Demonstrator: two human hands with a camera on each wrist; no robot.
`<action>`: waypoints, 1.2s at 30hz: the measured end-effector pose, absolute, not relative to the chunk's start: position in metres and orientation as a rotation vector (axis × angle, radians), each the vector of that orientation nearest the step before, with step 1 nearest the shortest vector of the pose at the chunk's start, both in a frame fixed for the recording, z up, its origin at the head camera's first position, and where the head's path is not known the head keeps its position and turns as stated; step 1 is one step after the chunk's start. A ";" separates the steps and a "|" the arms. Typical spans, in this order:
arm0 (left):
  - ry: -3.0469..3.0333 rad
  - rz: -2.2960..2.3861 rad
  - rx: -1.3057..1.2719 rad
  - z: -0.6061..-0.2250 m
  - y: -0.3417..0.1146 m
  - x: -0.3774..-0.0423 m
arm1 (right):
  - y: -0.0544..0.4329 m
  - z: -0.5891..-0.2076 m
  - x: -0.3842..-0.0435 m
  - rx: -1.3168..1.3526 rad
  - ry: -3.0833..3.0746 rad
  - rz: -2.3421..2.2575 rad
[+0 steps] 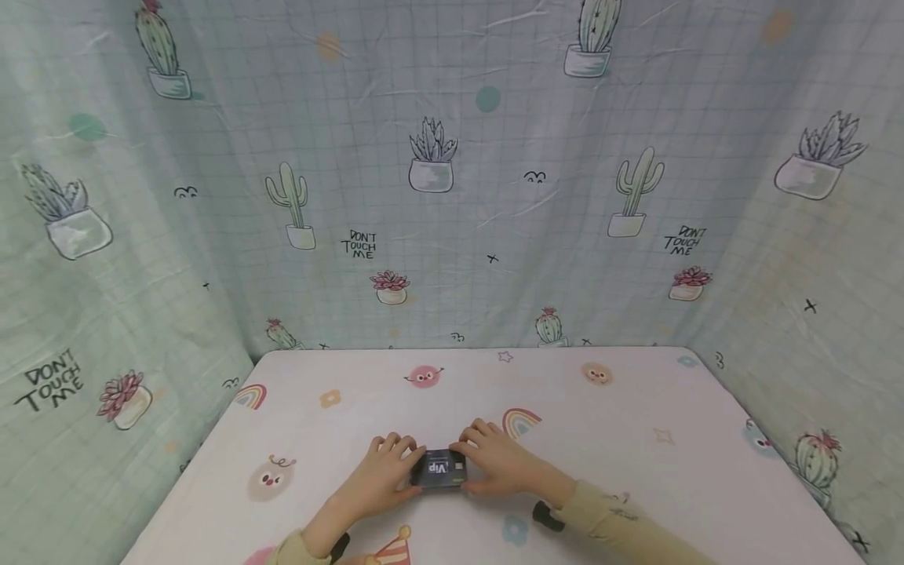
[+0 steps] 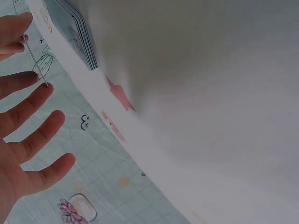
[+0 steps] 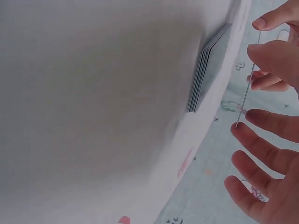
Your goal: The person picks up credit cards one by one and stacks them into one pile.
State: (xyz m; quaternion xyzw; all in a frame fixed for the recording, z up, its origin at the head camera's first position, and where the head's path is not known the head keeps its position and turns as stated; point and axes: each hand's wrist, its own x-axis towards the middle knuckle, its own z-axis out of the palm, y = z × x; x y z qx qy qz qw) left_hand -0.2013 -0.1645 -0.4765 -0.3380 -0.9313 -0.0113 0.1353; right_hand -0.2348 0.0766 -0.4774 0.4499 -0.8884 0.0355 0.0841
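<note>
A dark card marked "Vip", with a small chip-like square near its right end, is held between both hands. My left hand pinches its left end, thumb on the near side and fingers beyond. At the opposite end my right hand grips it the same way. Edge-on, the card is a thin line raised off the table in the right wrist view. Below it a stack of cards lies on the tabletop, touched by neither hand; the right wrist view shows that stack too. From the head the held card mostly hides it.
The white table has printed rainbows, faces and stars. Cactus-patterned cloth hangs behind the far edge and along both sides. A black device sits under the right wrist.
</note>
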 end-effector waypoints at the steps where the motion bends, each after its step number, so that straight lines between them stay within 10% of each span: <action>1: -2.695 -0.032 -0.978 -0.477 -0.165 -0.202 | 0.076 -0.477 -0.235 1.340 -2.653 0.106; 36: -2.826 -0.008 -0.962 -0.485 -0.169 -0.210 | 0.063 -0.490 -0.242 1.378 -2.697 0.100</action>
